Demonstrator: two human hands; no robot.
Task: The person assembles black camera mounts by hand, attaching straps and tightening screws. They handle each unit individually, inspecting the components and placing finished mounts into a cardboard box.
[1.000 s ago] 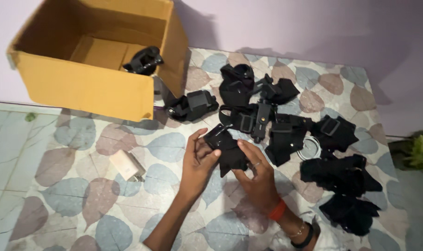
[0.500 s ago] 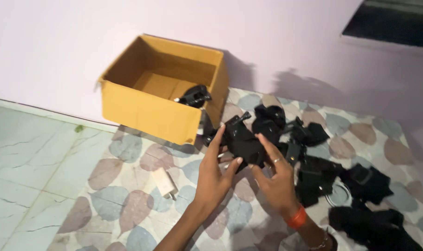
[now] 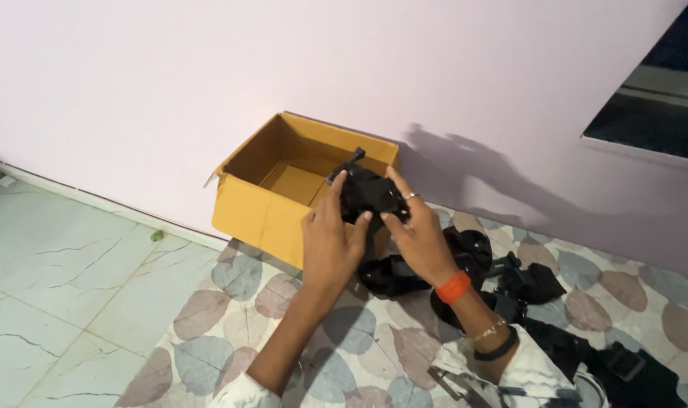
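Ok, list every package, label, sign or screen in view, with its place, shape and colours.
Cardboard box: one package, on the floor against the pink wall, just beyond both hands; rectangular, open-topped, yellow-brown, no label visible from here.
Labels, signs, screens: none visible.

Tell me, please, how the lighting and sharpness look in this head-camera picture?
Head view: dim, soft light with a pinkish cast; a broad blurred shadow falls on the wall right of the cardboard box. The black item held between left hand and right hand is too dark for detail. No glare; edges slightly soft.
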